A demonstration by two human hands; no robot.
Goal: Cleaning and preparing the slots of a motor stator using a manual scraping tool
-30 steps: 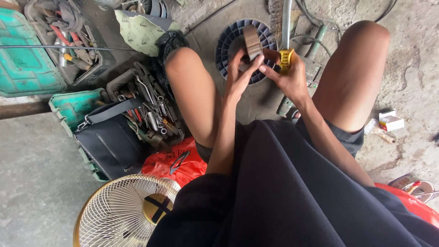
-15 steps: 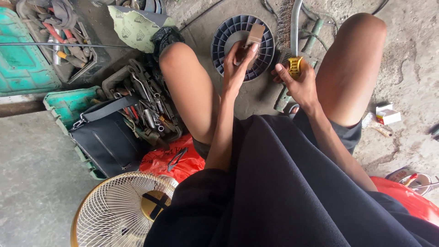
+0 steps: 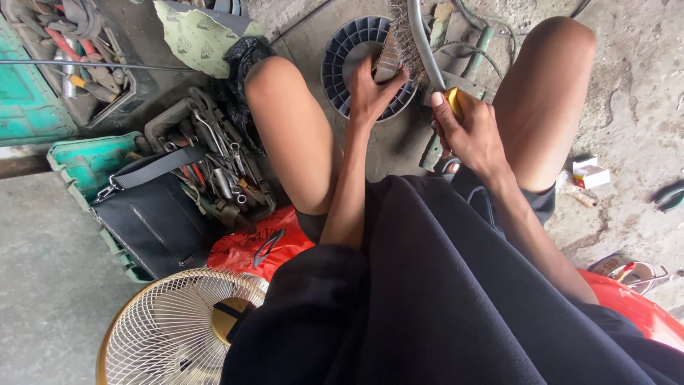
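Black cloth [image 3: 456, 299] across the lap, filling the near half of the head view from six o'clock upward. Cream-coloured fan guard [image 3: 178, 331] at seven o'clock, flat on the concrete floor [image 3: 43, 285], touching a red plastic bag [image 3: 263, 246] just above it. Further left, at nine o'clock, a black bag [image 3: 153, 217] lying in a green tray [image 3: 82, 160], beside a heap of wrenches and pliers [image 3: 217, 167]. Small white and orange box [image 3: 590, 172] on the floor at three o'clock.

Bare knees spread to either side; between them, well apart from each other, both hands at work. Left hand [image 3: 370, 93] at twelve o'clock, fingers wrapped around the wooden handle of a wire brush [image 3: 397, 43], bristles against a curved grey metal tube [image 3: 424, 43]. Right hand [image 3: 474, 132] at one o'clock, clenched on a yellow-handled tool [image 3: 454, 102] at the foot of that tube.

Beneath the left hand, a dark blue ribbed round fan part [image 3: 342, 64] flat on the floor. Farthest off, at eleven o'clock, a pale green patterned cloth [image 3: 203, 36] and a second tray of tools [image 3: 78, 50].
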